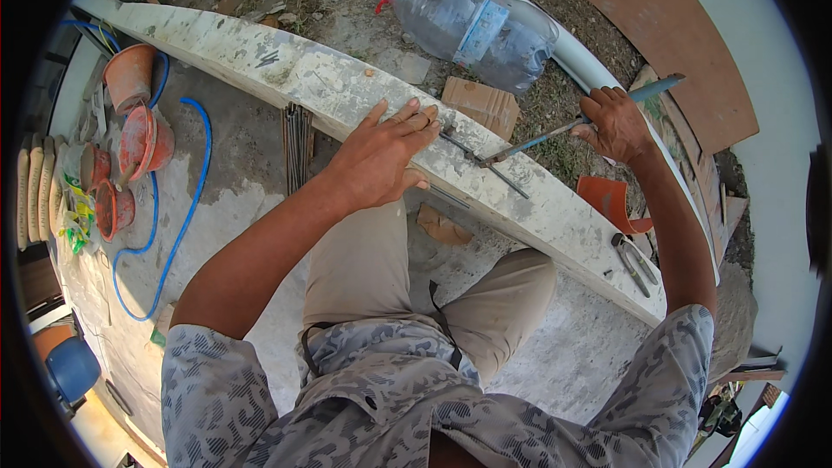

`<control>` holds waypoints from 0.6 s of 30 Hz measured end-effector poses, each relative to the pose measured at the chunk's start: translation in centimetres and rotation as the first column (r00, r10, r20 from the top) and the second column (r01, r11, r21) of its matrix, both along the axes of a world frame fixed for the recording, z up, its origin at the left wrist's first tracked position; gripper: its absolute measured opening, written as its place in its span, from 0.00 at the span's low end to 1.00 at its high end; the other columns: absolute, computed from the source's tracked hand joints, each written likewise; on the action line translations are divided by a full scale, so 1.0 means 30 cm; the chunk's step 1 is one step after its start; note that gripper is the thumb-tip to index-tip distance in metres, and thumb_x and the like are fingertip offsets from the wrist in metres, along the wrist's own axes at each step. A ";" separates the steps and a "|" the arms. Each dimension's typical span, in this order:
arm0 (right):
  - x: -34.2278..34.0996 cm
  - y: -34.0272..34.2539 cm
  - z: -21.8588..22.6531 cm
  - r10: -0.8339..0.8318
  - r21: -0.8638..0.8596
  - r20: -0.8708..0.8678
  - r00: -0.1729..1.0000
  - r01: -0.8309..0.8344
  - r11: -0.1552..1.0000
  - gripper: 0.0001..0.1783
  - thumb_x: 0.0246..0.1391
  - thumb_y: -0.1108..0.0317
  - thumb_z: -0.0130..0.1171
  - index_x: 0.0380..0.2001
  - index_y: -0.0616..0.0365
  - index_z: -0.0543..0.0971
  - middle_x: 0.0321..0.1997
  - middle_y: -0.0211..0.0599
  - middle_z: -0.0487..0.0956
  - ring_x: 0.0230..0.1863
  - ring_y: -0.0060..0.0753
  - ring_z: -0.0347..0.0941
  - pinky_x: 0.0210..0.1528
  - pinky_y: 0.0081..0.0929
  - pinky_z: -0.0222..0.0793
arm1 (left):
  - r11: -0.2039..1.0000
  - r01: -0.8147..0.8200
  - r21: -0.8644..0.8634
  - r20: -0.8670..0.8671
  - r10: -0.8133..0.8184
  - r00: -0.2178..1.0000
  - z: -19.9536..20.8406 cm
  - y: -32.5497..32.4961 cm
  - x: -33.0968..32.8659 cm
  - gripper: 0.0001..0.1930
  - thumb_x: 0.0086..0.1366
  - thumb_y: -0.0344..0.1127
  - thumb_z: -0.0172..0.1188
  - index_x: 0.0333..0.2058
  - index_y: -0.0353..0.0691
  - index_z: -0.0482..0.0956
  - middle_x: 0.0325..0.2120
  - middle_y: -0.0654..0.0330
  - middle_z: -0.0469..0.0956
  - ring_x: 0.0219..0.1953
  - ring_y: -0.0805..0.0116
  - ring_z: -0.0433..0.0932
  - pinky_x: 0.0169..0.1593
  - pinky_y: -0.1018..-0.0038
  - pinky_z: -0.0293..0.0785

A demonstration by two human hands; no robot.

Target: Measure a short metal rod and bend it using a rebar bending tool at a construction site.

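Note:
A long, worn white beam point(303, 69) runs slantwise in front of me. On top of it my left hand point(390, 152) lies flat with its fingers spread, over one end of a thin steel rod point(507, 180). My right hand point(617, 126), off the beam's far side, is closed round the shaft of a rebar bending bar point(542, 136) with a blue-painted end. The bar's lower tip touches the rod just right of my left hand. A pair of pincers point(635, 264) rests on the beam's right end.
Beyond the beam lie a large plastic bottle point(472, 26), a cardboard box point(481, 106), a white pipe point(572, 52) and an orange curved piece point(611, 199). A bundle of rods point(297, 147) leans on the near side. Orange buckets point(130, 76) and a blue hose point(206, 147) are left.

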State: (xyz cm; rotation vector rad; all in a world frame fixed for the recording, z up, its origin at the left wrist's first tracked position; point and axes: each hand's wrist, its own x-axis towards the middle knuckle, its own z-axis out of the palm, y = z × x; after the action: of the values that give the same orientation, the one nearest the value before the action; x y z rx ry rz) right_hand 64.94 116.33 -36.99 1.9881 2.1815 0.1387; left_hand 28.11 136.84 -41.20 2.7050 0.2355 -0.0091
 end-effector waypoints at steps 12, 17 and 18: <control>-0.477 -0.367 -0.005 -0.535 0.065 -0.099 0.839 0.542 0.838 0.28 0.64 0.41 0.58 0.27 0.58 0.74 0.24 0.45 0.77 0.27 0.49 0.80 0.28 0.44 0.74 | 0.999 -0.020 0.028 -0.007 0.021 1.000 -0.006 -0.009 0.002 0.40 0.60 0.46 0.71 0.68 0.40 0.67 0.72 0.55 0.61 0.76 0.57 0.55 0.78 0.52 0.47; -0.677 -0.392 -0.012 -0.746 0.039 -0.106 0.658 0.752 0.658 0.28 0.65 0.42 0.58 0.25 0.57 0.73 0.19 0.45 0.77 0.20 0.53 0.78 0.24 0.45 0.72 | 0.999 -0.011 0.042 0.007 0.011 1.000 -0.015 -0.008 0.008 0.41 0.60 0.46 0.71 0.69 0.41 0.67 0.73 0.55 0.60 0.76 0.56 0.54 0.78 0.51 0.48; -0.707 -0.392 -0.023 -0.768 0.037 -0.127 0.627 0.777 0.628 0.29 0.65 0.41 0.57 0.24 0.57 0.72 0.19 0.47 0.77 0.20 0.53 0.79 0.22 0.45 0.71 | 0.999 -0.012 0.045 0.009 0.012 1.000 -0.015 -0.008 0.005 0.41 0.60 0.46 0.71 0.69 0.41 0.67 0.73 0.55 0.60 0.76 0.56 0.54 0.78 0.51 0.48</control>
State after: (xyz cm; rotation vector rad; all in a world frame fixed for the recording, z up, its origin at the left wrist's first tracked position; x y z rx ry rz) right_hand 43.73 104.55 -37.68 2.8381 1.1583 0.0044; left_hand 28.27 136.61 -41.64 2.7476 0.2527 0.0112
